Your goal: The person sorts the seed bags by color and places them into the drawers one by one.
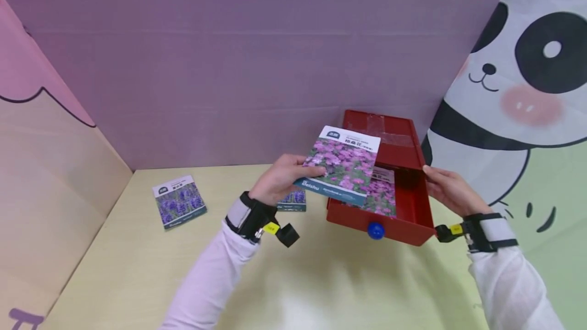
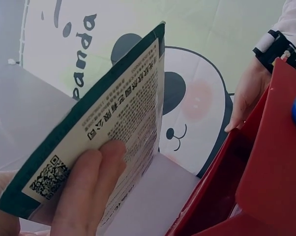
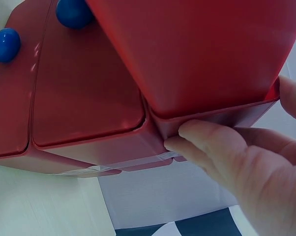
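Head view shows the left hand (image 1: 281, 180) pinching a pink-flower seed packet (image 1: 341, 164) by its lower left corner, tilted over the near edge of the open red drawer (image 1: 415, 220). The right hand (image 1: 447, 187) grips the drawer's right wall. Another packet (image 1: 179, 201) lies well apart on the table (image 1: 128, 269), with open room around it.

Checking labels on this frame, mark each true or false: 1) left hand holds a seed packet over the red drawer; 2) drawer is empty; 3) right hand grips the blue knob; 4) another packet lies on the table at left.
1) True: the left hand holds a seed packet over the red drawer.
2) False: a packet already lies inside.
3) False: the right hand holds the drawer's side; the blue knob is untouched.
4) True: a purple-flower packet lies there.
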`<action>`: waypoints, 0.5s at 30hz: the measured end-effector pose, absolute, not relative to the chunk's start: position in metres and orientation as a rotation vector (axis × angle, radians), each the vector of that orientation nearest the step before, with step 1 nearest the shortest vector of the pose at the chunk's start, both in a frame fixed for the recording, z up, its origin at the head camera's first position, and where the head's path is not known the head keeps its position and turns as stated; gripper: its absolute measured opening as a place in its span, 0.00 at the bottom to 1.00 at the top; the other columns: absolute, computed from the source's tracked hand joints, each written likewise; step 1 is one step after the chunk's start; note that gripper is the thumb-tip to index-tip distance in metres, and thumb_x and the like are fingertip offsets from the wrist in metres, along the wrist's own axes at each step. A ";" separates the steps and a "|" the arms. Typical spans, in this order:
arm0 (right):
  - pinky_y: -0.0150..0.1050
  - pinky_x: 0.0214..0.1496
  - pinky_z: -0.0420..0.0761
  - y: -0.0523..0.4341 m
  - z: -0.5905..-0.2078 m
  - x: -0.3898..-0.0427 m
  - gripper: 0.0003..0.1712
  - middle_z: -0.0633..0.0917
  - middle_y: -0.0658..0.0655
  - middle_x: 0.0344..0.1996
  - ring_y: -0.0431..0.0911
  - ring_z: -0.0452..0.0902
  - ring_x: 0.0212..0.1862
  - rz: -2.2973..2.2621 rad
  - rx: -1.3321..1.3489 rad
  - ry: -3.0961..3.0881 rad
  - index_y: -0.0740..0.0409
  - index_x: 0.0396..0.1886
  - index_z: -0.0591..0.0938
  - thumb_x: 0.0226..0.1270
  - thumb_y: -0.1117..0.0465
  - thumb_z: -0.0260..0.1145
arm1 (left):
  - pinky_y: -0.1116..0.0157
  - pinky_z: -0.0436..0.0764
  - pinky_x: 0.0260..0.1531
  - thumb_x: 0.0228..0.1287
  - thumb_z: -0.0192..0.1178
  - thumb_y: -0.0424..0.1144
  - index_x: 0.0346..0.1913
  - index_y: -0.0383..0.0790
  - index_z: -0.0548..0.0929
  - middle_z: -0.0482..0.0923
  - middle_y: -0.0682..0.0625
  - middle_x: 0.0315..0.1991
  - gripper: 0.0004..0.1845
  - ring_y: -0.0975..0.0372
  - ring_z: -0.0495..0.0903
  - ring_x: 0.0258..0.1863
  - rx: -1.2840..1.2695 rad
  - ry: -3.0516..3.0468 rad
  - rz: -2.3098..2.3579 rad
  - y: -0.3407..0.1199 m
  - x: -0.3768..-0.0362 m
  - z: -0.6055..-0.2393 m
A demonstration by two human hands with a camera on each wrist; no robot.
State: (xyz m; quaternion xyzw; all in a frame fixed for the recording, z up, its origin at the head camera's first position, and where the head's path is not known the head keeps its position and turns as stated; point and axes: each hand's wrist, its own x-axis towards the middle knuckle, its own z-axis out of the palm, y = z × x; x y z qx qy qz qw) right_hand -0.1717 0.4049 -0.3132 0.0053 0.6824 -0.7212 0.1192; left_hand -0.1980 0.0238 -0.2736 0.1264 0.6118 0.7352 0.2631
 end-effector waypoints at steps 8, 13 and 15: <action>0.29 0.42 0.80 0.405 -0.313 -0.173 0.12 0.83 0.45 0.38 0.38 0.80 0.40 -2.106 0.031 2.005 0.41 0.39 0.82 0.69 0.53 0.51 | 0.72 0.77 0.26 0.62 0.57 0.34 0.46 0.22 0.77 0.80 0.48 0.23 0.16 0.63 0.78 0.20 0.381 1.701 1.918 0.036 -0.197 -0.279; 0.29 0.42 0.80 0.404 -0.314 -0.173 0.12 0.83 0.45 0.38 0.38 0.80 0.40 -2.109 0.040 2.007 0.42 0.38 0.82 0.69 0.53 0.51 | 0.72 0.79 0.29 0.63 0.57 0.37 0.48 0.25 0.78 0.80 0.48 0.24 0.17 0.63 0.79 0.22 0.379 1.693 1.881 0.043 -0.197 -0.281; 0.29 0.43 0.80 0.404 -0.314 -0.173 0.11 0.83 0.44 0.38 0.38 0.80 0.40 -2.096 0.054 2.024 0.40 0.39 0.82 0.68 0.52 0.52 | 0.72 0.79 0.29 0.63 0.57 0.37 0.48 0.25 0.78 0.80 0.48 0.24 0.17 0.63 0.78 0.22 0.382 1.696 1.860 0.046 -0.197 -0.282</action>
